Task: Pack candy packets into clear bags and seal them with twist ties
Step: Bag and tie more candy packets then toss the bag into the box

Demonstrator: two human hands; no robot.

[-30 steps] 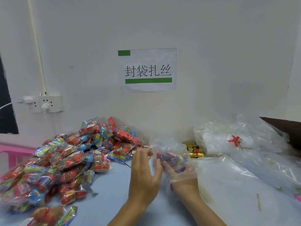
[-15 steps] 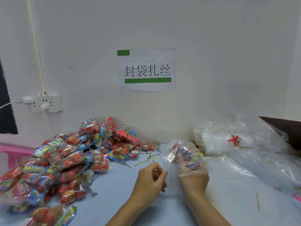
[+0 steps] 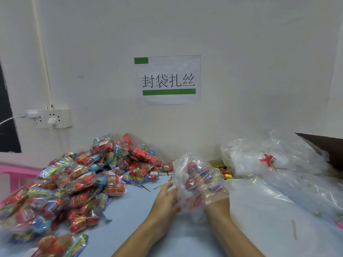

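Note:
A clear bag (image 3: 187,204) is pulled over my right hand (image 3: 215,197) like a glove. Inside it my right hand grips a few red and blue candy packets (image 3: 194,173), held up above the blue table. My left hand (image 3: 165,199) is just to the left of the bag, its fingers fairly straight and touching the bag's left side. A big pile of candy packets (image 3: 83,182) covers the table's left half. Loose gold twist ties (image 3: 159,186) lie on the table behind my left hand.
A heap of clear bags (image 3: 278,164) fills the right side, with a bundle of gold ties (image 3: 220,167) at its left edge. A single tie (image 3: 294,232) lies near the front right. A pink basket (image 3: 11,175) stands at the far left, and a brown box (image 3: 326,145) at the far right.
My left hand, curled half a second ago, has opened and moved right against the bag. The bag has slid further down over my right hand and the packets.

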